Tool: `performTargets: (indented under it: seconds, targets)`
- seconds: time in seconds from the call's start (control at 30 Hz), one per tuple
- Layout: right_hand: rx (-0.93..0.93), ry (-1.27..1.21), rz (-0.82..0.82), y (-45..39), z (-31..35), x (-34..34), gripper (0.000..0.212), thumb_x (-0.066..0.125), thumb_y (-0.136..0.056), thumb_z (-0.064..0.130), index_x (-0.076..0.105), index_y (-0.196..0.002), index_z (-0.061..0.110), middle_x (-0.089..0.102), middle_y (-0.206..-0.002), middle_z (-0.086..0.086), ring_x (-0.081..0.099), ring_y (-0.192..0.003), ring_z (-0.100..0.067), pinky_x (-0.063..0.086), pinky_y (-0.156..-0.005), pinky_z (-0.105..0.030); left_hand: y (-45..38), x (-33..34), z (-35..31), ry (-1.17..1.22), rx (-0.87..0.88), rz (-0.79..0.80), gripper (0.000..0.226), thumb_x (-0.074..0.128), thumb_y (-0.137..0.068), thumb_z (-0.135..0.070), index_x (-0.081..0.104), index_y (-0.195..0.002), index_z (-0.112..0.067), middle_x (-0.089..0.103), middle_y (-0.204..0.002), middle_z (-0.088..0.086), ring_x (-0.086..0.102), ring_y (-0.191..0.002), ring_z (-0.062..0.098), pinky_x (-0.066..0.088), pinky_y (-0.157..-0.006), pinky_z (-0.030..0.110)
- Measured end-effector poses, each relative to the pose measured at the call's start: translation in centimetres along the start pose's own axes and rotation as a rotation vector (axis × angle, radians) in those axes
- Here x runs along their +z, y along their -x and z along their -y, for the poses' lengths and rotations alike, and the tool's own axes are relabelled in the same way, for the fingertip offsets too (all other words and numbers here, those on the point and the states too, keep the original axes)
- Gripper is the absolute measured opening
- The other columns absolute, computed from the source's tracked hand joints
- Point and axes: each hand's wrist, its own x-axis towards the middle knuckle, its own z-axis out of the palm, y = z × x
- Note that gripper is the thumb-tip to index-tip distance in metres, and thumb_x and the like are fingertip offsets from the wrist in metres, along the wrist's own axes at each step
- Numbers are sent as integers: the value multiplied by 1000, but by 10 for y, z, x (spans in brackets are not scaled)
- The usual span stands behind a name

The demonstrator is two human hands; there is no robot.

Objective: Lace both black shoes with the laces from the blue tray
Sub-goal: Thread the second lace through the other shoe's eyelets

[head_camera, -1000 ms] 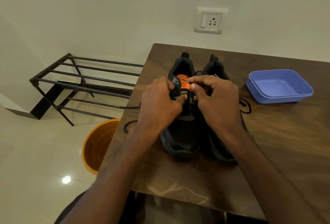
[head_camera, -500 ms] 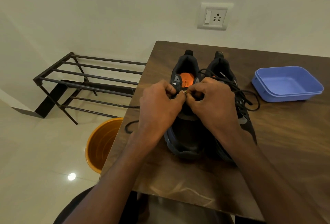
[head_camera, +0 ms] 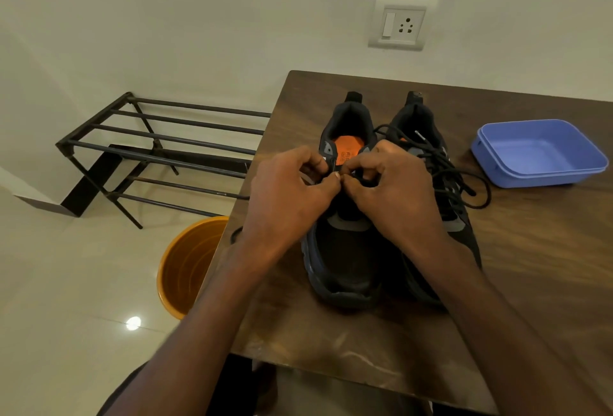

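The right shoe [head_camera: 444, 183] looks laced; the blue tray [head_camera: 537, 153] is empty. Left hand [head_camera: 285, 196] and right hand [head_camera: 394, 193] pinch the lace [head_camera: 237, 233] at the left shoe [head_camera: 345, 256], its threading unfinished.

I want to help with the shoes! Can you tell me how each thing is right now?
left shoe: upright, being laced
right shoe: upright, lace loose on top
blue tray: empty, upright
left hand: pinching the lace
right hand: pinching the lace
orange bucket: upright on the floor
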Motion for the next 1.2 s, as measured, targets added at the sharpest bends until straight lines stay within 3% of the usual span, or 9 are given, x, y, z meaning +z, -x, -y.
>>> performTargets:
  seconds: [0.23, 0.4, 0.6, 0.73, 0.83, 0.93, 1.03, 1.1, 1.2]
  targets:
    - [-27, -17, -9, 1, 1, 4, 9, 77, -90, 24, 78, -98, 28, 56, -94, 10, 56, -85, -7, 55, -77, -34, 0, -3, 0, 9, 20, 31, 15, 75, -92, -30, 73, -101, -19, 74, -92, -8, 72, -80, 7, 64, -72, 33]
    - [21, 73, -86, 4, 5, 10, 8, 74, -91, 22, 77, -96, 27, 57, -95, 8, 56, -81, -9, 57, -77, -38, 1, -2, -4, 37, 29, 3, 9, 70, -96, -12, 75, -102, -16, 73, -94, -7, 71, -76, 6, 64, -74, 32]
    - [-1, -8, 5, 4, 6, 5, 19, 71, -93, 14, 77, -107, 25, 48, -96, 13, 51, -85, -3, 55, -76, -31, 2, 2, -1, -19, -28, -15, 21, 70, -96, -13, 68, -115, -21, 67, -110, -10, 64, -97, 2, 55, -81, 15]
    - [18, 108, -100, 8, 14, 8, 16, 71, -93, 15, 77, -106, 22, 50, -101, 9, 53, -84, -9, 54, -74, -32, 1, 2, 3, 9, -52, 3, 19, 73, -94, -14, 73, -111, -21, 72, -106, -11, 67, -97, -2, 52, -79, 6]
    - [63, 154, -111, 9, 19, 9, 20, 71, -95, 20, 73, -115, 22, 52, -108, 5, 55, -90, -11, 51, -80, -28, 1, 1, 4, 14, -50, 15, 16, 74, -94, -15, 76, -108, -22, 74, -101, -12, 69, -95, -5, 52, -80, 6]
    - [109, 148, -123, 10, 21, 10, 24, 72, -94, 26, 71, -118, 24, 54, -115, 3, 60, -97, -13, 56, -87, -34, 1, 0, 4, 6, -54, 13, 16, 74, -94, -16, 76, -108, -22, 74, -101, -13, 69, -95, -4, 53, -81, 6]
    - [169, 67, -117, 10, 21, 11, 16, 75, -92, 25, 73, -108, 28, 55, -113, 6, 59, -99, -11, 56, -91, -40, 1, 1, 4, 9, -64, -1, 15, 75, -93, -17, 76, -108, -23, 74, -100, -12, 69, -93, -4, 54, -81, 8]
    - [214, -27, -87, 7, 19, 8, 11, 77, -90, 23, 73, -95, 32, 55, -109, 10, 57, -97, -6, 54, -89, -31, 1, 0, 4, 15, -59, -11, 16, 76, -93, -18, 77, -108, -22, 75, -100, -11, 70, -94, -3, 58, -85, 16]
    - [258, -77, -21, 6, 18, 3, 23, 78, -89, 20, 68, -83, 39, 53, -102, 12, 53, -90, -4, 46, -78, -20, 0, -1, 5, 20, -51, -7, 16, 77, -92, -18, 77, -108, -21, 75, -100, -11, 70, -95, -2, 60, -88, 24]
